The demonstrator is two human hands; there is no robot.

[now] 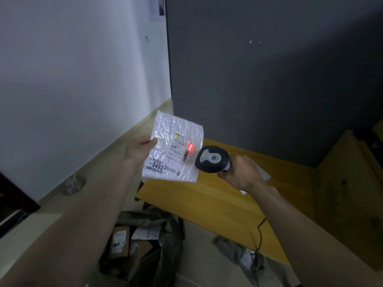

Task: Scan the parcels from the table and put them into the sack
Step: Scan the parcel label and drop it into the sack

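- Two hands up over the table's (238, 204) L corner, each holding sth.
- L hand (139, 150): fingers curled, thumb on top, pinching the L edge of a white plastic parcel (174, 148); parcel held in the air, label side facing the camera.
- R hand (241, 172): wrapped tight round the handle of a barcode scanner (212, 159); fingers fully closed on it.
- Parcel: flat, crinkly, long axis running from lower L to upper R-ish, nearly upright w/ slight tilt; big "6403" print near its bottom edge.
- Scanner head points L at the parcel, just beside its R edge; red light spot (190, 148) sits on the label's barcode.
- Scanner cable (260, 233) drops off the table's front edge.
- Sack (165, 245) on the floor below the table, mouth open, dark; boxes + labelled packets inside, hard to count in the dim light.
- White paper (263, 172) on the table mostly hidden behind the R hand.
- Another grey bagged parcel (238, 249) by the table edge, blurry, partly cut by the R forearm.
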